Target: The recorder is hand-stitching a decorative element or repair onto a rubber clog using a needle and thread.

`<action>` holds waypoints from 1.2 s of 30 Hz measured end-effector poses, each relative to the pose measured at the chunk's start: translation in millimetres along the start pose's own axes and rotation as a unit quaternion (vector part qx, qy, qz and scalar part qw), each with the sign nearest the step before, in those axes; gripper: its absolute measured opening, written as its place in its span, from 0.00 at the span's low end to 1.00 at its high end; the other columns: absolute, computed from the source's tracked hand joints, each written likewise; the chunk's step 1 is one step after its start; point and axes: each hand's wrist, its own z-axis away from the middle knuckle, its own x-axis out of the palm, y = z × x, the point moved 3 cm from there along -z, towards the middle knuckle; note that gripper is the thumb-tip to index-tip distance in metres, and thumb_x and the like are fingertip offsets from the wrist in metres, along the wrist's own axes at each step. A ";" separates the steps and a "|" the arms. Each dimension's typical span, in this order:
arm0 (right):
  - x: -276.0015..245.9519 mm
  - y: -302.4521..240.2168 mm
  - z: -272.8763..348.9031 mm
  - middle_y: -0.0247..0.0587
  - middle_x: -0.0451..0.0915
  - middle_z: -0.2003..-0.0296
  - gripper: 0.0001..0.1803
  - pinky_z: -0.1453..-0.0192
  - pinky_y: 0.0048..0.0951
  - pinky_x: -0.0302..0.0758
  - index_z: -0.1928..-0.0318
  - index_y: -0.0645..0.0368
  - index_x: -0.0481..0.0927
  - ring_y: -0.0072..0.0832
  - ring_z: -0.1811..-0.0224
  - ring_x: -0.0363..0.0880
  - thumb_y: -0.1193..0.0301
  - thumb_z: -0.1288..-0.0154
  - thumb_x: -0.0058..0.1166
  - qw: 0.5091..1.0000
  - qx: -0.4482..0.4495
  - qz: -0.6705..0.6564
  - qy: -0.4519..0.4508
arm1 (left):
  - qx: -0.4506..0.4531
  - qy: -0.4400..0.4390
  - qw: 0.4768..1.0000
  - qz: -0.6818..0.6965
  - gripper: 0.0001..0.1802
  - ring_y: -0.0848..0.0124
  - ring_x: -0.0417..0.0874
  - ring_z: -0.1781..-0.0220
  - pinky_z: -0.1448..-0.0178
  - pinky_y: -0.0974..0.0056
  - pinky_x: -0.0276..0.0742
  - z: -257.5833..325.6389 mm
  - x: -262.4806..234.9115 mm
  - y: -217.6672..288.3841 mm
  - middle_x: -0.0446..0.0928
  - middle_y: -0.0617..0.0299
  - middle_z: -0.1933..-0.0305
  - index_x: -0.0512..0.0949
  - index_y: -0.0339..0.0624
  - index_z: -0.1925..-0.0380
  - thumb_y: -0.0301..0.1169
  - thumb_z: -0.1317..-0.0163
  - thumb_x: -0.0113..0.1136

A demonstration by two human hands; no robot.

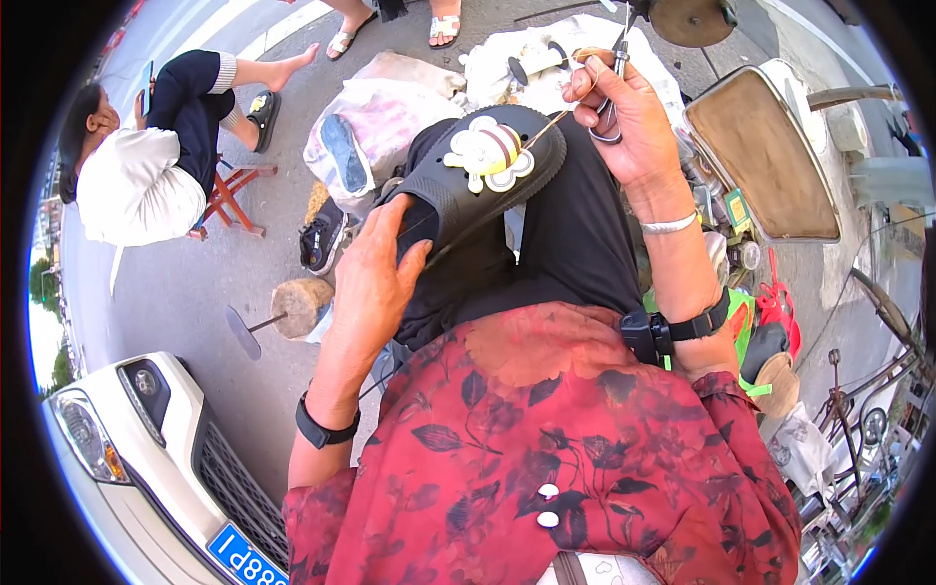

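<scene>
Across my lap lies a black clog [444, 190], its opening toward me. My left hand [373, 273] grips the heel end, the thumb at the opening. A yellow and white bee decoration [485, 154] with brown stripes sits on top of the clog. From beside it a brown thread [548, 130] runs up, taut, to my right hand [639, 122]. That hand is closed, pinching the thread between thumb and fingers and also holding small metal scissors [621, 60] with looped handles. The fingertips of my left hand inside the clog are partly hidden.
At the left a person [146, 185] sits on a folding stool [229, 200]; another person's sandalled feet [444, 29] stand ahead. Bags [390, 107] and a dark shoe [322, 237] lie nearby. A white car [146, 439] is at lower left, a brown-padded seat [765, 156] at right.
</scene>
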 end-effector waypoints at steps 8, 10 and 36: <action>-10.5 -3.6 -7.3 0.38 0.81 0.72 0.07 0.72 0.18 0.69 0.54 0.62 0.79 0.23 0.70 0.80 0.73 0.27 0.51 1.000 0.008 0.008 0.008 | 0.052 -0.059 0.997 -0.023 0.09 0.58 0.82 0.60 0.56 0.60 0.75 -12.4 -14.8 8.2 0.80 0.49 0.59 0.82 0.37 0.58 0.24 0.37 0.59; -12.2 -10.6 -8.5 0.37 0.80 0.73 0.07 0.72 0.18 0.69 0.54 0.62 0.79 0.24 0.71 0.80 0.74 0.27 0.51 1.000 0.007 -0.006 0.007 | 0.125 -0.072 0.980 0.136 0.05 0.66 0.82 0.62 0.59 0.64 0.74 -14.6 -20.5 23.1 0.81 0.54 0.57 0.83 0.39 0.64 0.24 0.36 0.58; -27.5 22.7 -38.3 0.34 0.79 0.76 0.08 0.73 0.21 0.67 0.55 0.64 0.80 0.24 0.73 0.80 0.76 0.31 0.52 0.994 0.007 0.025 0.105 | -0.049 -0.060 0.856 0.512 0.20 0.78 0.64 0.74 0.68 0.71 0.58 -4.9 26.1 5.8 0.73 0.59 0.74 0.72 0.38 0.78 0.34 0.24 0.50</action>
